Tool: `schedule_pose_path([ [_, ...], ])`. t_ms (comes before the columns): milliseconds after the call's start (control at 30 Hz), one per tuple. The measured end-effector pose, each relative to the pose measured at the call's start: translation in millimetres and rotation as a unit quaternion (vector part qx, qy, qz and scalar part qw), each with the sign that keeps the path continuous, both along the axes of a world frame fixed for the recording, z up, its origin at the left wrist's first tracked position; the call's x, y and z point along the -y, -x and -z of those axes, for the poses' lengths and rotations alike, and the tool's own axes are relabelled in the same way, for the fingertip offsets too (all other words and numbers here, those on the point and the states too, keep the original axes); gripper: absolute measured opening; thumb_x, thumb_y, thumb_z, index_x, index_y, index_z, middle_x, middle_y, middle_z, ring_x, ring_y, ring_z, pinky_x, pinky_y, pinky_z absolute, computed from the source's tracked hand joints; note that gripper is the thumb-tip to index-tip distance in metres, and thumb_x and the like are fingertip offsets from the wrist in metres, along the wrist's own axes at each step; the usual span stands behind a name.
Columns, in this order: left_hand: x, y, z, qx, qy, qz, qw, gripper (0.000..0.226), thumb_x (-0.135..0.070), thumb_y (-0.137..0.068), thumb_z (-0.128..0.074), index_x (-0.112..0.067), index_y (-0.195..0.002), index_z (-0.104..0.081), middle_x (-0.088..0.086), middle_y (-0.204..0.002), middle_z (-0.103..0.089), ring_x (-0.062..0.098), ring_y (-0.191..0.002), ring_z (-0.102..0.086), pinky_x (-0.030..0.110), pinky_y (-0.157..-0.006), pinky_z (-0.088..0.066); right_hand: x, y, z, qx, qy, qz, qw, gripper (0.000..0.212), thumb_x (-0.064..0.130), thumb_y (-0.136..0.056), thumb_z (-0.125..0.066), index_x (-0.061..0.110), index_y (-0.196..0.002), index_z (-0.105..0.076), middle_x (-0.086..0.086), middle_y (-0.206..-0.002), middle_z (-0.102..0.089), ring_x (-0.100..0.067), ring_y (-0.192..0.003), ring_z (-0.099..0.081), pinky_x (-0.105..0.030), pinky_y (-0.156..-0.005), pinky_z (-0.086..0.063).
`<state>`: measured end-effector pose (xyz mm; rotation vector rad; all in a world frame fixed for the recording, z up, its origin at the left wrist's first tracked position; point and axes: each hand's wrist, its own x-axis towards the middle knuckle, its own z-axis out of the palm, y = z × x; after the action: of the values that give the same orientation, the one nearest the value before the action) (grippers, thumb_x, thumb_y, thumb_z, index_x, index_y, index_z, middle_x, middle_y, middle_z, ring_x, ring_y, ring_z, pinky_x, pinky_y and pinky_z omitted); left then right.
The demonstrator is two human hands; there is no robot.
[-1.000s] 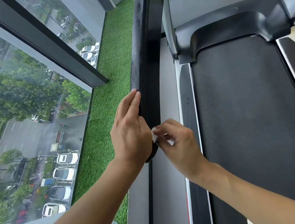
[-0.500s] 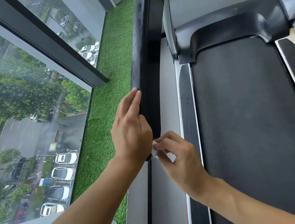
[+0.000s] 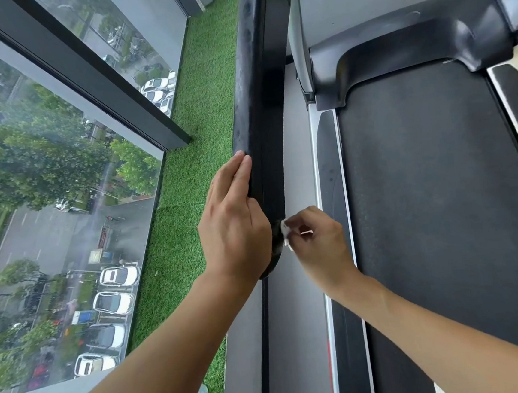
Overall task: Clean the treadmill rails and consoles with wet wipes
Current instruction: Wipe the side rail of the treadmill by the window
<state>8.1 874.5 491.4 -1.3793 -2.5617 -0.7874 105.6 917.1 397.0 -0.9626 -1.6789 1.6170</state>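
Note:
A black padded handrail point(image 3: 255, 80) of the treadmill runs from the top of the view down to its rounded near end. My left hand point(image 3: 233, 226) lies against the rail's left side near that end, fingers straight and pointing up along it. My right hand point(image 3: 317, 247) pinches a small white wet wipe point(image 3: 285, 230) and holds it against the right side of the rail's end. Most of the wipe is hidden by my fingers.
The dark treadmill belt point(image 3: 440, 211) fills the right side, with the black motor cover point(image 3: 410, 39) at its far end. Green artificial turf point(image 3: 191, 158) lies left of the rail, bordered by large windows point(image 3: 49, 214). A grey floor strip point(image 3: 298, 334) runs under the rail.
My right hand with the wipe dipped slightly lower along the rail's end, then came back up. My left hand stayed in place on the rail.

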Motion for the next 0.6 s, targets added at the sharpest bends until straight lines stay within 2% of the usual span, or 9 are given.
schedule_pose_path([
  [133, 0, 1, 0, -0.001, -0.001, 0.007, 1.000, 0.070, -0.021, -0.081, -0.019, -0.008, -0.140, -0.055, -0.004, -0.146, -0.052, 0.013, -0.135, -0.046, 0.037, -0.102, -0.047, 5, -4, -8, -0.017, -0.029, -0.022, 0.999, 0.023, -0.001, -0.088, -0.065, 0.021, -0.081, -0.065, 0.003, -0.084, -0.061, -0.012, -0.079, -0.062, -0.026, -0.070, -0.054],
  [267, 0, 0, -1, -0.004, 0.002, 0.003, 1.000, 0.071, -0.021, -0.080, -0.019, -0.009, -0.140, -0.056, -0.005, -0.146, -0.052, 0.012, -0.135, -0.046, 0.035, -0.101, -0.047, 0, 4, -12, 0.004, -0.025, 0.006, 1.000, 0.019, 0.000, -0.089, -0.065, 0.019, -0.083, -0.063, 0.006, -0.083, -0.058, -0.011, -0.078, -0.060, -0.021, -0.067, -0.051],
  [367, 0, -1, -2, -0.004, 0.006, 0.002, 1.000, 0.071, -0.021, -0.080, -0.019, -0.009, -0.140, -0.056, -0.004, -0.146, -0.052, 0.014, -0.134, -0.047, 0.034, -0.098, -0.048, 1, 1, -16, -0.008, -0.047, -0.015, 0.999, 0.016, 0.002, -0.089, -0.066, 0.017, -0.083, -0.064, 0.002, -0.083, -0.059, -0.015, -0.078, -0.061, -0.030, -0.068, -0.054],
  [467, -1, -1, -1, -0.007, 0.010, 0.000, 1.000, 0.071, -0.021, -0.080, -0.019, -0.010, -0.140, -0.056, -0.006, -0.146, -0.052, 0.013, -0.133, -0.048, 0.036, -0.097, -0.050, -9, 5, -22, -0.002, -0.010, -0.009, 1.000, 0.010, 0.007, -0.091, -0.066, 0.016, -0.086, -0.065, 0.002, -0.086, -0.061, -0.016, -0.081, -0.062, -0.034, -0.072, -0.056],
  [600, 0, -2, -3, -0.012, 0.012, -0.002, 1.000, 0.072, -0.022, -0.079, -0.019, -0.010, -0.140, -0.056, -0.005, -0.146, -0.052, 0.013, -0.134, -0.047, 0.032, -0.099, -0.047, -7, 4, -29, -0.005, -0.013, -0.017, 1.000, 0.006, 0.011, -0.092, -0.065, 0.015, -0.089, -0.066, 0.001, -0.087, -0.063, -0.014, -0.081, -0.062, -0.022, -0.070, -0.054],
])
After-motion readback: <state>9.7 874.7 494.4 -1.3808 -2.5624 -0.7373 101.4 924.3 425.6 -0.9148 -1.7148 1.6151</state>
